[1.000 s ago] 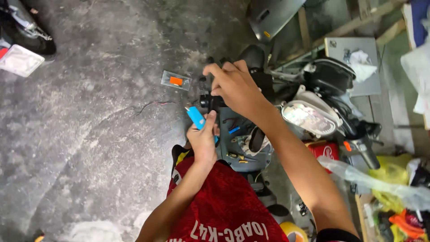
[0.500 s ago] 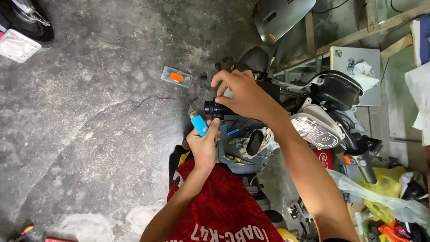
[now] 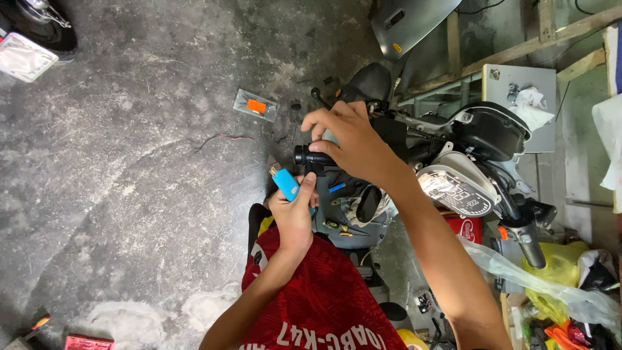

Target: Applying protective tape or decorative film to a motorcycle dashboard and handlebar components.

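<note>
Grey concrete floor (image 3: 129,194) fills the left half of the view, stained and cracked. On the right stands a partly dismantled scooter (image 3: 466,162), with its body panels off and its instrument cluster (image 3: 453,191) facing up. A red shirt (image 3: 324,304) shows at the bottom, on the person's own body.

The right hand (image 3: 353,139) reaches over the scooter and its grip is closed around a black handlebar end (image 3: 310,157), with the fingers curled on top of it. The left hand (image 3: 293,210) is just below this, and its grip holds a blue lighter (image 3: 285,185) upright between thumb and fingers, the metal top close under the handlebar end.

A small clear packet with an orange piece (image 3: 256,105) lies on the floor, near the hands. A thin red wire (image 3: 220,138) lies beside it.
</note>
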